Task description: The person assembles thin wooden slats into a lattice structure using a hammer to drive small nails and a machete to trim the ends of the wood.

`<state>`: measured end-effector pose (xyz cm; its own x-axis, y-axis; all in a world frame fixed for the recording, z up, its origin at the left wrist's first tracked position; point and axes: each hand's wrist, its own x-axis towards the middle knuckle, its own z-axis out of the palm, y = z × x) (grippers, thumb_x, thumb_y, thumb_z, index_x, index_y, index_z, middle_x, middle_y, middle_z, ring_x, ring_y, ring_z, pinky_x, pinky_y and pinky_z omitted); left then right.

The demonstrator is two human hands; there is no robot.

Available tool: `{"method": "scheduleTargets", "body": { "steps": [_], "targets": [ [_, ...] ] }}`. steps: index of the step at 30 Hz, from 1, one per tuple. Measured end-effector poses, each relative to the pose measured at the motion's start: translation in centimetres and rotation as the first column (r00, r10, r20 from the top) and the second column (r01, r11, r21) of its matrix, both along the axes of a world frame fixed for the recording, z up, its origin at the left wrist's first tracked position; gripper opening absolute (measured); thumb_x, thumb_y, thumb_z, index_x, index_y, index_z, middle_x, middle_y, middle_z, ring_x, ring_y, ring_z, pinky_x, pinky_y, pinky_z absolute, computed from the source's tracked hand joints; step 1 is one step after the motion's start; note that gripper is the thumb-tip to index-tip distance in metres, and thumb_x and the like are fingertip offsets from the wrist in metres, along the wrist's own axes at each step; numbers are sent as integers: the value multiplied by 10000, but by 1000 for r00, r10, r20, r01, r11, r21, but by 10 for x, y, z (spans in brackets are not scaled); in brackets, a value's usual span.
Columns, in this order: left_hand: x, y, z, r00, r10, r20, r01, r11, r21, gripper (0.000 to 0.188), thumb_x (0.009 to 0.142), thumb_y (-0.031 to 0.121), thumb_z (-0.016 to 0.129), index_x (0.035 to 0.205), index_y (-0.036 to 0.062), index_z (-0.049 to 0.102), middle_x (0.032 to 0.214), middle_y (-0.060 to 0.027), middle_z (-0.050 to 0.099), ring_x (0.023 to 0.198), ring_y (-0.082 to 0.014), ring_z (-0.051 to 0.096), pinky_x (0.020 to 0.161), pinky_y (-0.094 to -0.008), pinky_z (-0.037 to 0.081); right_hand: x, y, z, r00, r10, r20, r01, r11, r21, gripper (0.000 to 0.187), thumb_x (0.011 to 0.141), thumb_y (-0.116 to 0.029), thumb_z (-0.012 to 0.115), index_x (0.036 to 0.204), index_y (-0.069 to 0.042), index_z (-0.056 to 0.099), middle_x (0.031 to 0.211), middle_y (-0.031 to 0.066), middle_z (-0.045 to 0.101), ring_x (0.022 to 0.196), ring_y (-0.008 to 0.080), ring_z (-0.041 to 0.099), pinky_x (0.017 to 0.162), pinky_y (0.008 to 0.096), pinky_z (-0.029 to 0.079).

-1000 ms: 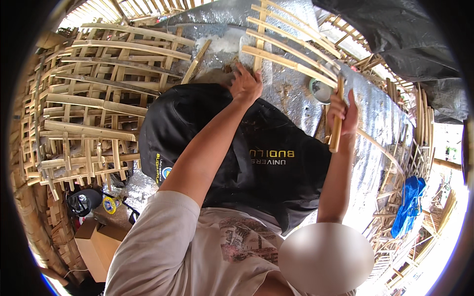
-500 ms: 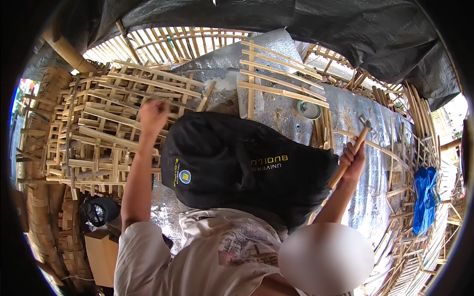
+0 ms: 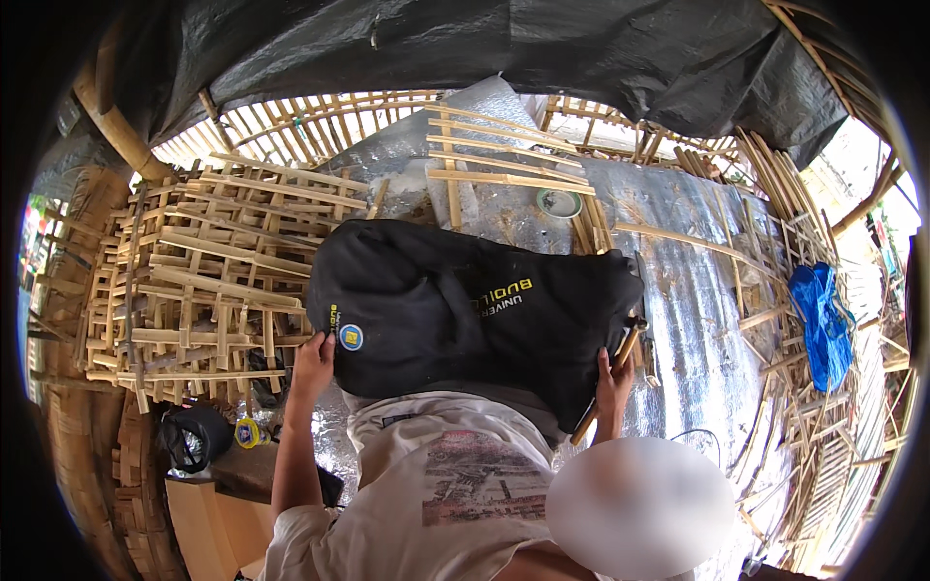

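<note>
A black cloth (image 3: 417, 300) with yellow lettering and a round blue badge lies spread across my lap and knees. My left hand (image 3: 313, 366) is at its left edge beside the badge, thumb and fingers closed on the fabric. At the opposite edge my right hand (image 3: 612, 385) is closed around the wooden handle of a hammer (image 3: 628, 345), its thumb against the cloth. The hammer slants along the cloth's side with its head away from me. Beyond the cloth lies a frame of split bamboo strips (image 3: 509, 178), several slats fixed across one upright strip.
A tall stack of bamboo lattices (image 3: 213, 281) rises at my left. A round tin (image 3: 560, 202) stands beyond my knees on the silvery sheet (image 3: 678, 310). Loose bamboo and a blue plastic bag (image 3: 821, 324) are at the right. A black bucket (image 3: 199, 436) and cardboard box (image 3: 208, 523) stand at lower left.
My left hand has come down from above the bamboo stack to the cloth's left edge. My right hand has lowered with the hammer to the cloth's right edge. The view has shifted slightly.
</note>
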<state>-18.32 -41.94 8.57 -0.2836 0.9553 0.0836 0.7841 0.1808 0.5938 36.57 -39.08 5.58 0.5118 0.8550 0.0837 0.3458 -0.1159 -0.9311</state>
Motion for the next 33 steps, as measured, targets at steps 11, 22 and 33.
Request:
{"method": "scheduleTargets", "body": {
  "steps": [11,22,33],
  "targets": [
    [-24,-59,59,967,126,223,-150,984,95,338,1019,290,554,940,-36,591,709,-72,480,706,-129,419,648,-333,395,20,-44,72,873,8,-487,29,997,69,303,886,-41,700,962,-148,428,720,-56,429,460,12,365,366,188,277],
    [-36,-85,39,951,86,296,3,958,-286,315,982,295,636,1004,-18,624,804,-23,602,718,-106,571,676,-265,452,43,-65,68,920,24,-391,-84,987,-139,245,923,-122,702,1009,-133,473,663,-64,432,411,9,341,338,182,278],
    [-2,88,137,989,76,127,-121,911,394,112,992,88,585,1045,-11,587,726,-65,599,619,-92,524,563,-239,434,66,6,93,899,-104,-426,139,989,53,231,990,-301,629,925,-159,458,617,-83,384,424,-6,302,328,181,236]
  ]
}}
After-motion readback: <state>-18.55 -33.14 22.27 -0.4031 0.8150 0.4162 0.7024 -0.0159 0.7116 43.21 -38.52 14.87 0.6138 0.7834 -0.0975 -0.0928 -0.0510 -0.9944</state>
